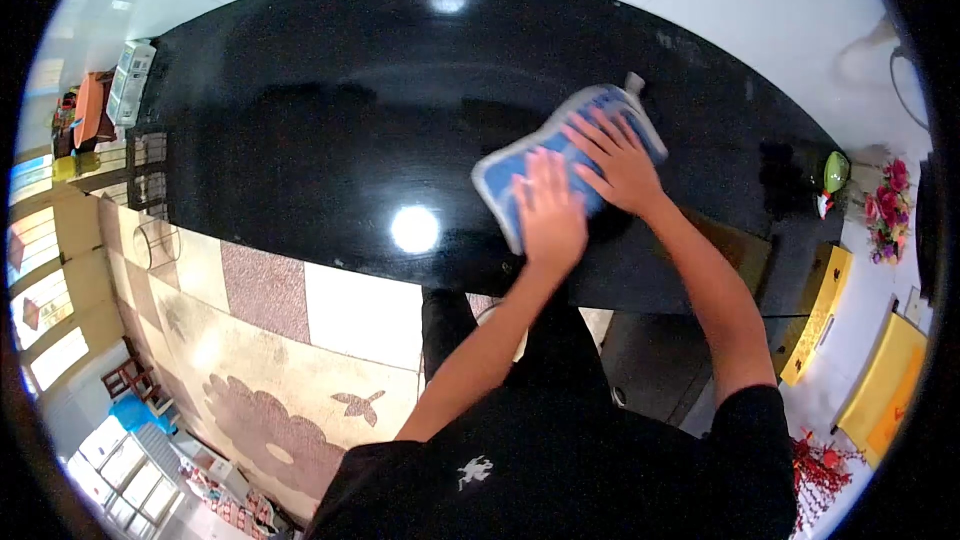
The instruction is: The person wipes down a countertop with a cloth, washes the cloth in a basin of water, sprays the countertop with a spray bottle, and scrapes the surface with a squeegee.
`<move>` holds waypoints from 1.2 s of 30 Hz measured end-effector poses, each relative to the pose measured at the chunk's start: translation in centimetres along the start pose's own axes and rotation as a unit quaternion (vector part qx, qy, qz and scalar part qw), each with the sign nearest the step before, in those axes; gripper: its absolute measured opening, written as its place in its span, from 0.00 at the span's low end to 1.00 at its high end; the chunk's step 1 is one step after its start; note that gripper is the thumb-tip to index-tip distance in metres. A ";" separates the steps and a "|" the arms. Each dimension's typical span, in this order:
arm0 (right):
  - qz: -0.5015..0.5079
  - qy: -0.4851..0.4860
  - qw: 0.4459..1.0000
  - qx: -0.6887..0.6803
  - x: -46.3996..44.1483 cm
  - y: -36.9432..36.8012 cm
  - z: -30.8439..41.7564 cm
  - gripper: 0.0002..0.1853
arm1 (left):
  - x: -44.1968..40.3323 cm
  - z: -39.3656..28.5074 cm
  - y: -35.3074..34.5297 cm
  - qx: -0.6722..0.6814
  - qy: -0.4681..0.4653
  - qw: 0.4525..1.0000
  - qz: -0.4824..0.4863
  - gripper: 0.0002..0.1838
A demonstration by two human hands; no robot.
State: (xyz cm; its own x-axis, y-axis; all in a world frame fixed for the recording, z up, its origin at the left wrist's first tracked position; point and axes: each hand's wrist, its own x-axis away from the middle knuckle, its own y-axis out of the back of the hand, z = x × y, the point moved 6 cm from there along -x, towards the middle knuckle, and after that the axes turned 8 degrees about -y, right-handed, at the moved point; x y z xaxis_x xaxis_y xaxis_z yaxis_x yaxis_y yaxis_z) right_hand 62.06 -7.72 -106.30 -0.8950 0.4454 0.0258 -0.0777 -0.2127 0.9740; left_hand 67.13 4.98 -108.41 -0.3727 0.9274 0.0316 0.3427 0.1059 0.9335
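Observation:
A blue cleaning cloth point(505, 180) with a pale grey border lies on the glossy black tabletop point(300, 140), right of its middle. A small grey tab sticks out at the cloth's far corner. My left hand point(552, 215) rests on the near part of the cloth, palm down with fingers stretched out. Farther right, my right hand point(618, 162) presses flat on it with its fingers spread. Both hands are slightly blurred. Much of the cloth's middle is hidden beneath them.
A green item point(836, 172) stands at the table's right end, near pink flowers point(888, 208). A white box point(130, 83) and an orange container point(93, 110) sit at the left end. The white wall borders the far edge; patterned floor tiles point(360, 315) lie below.

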 end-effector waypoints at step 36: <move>-0.112 0.060 0.992 0.010 -26.4 -14.9 49.1 0.38 | 29.5 47.1 19.1 0.233 0.185 0.919 -0.258 0.28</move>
State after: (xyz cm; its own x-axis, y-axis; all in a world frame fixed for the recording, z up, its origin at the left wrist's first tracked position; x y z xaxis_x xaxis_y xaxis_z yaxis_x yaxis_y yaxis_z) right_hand 108.40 26.43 -110.43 -0.9018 0.3730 -0.2184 -0.2740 -0.1025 0.9563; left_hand 103.36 51.26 -106.46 -0.8279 0.5337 -0.1724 0.3378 0.7199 0.6063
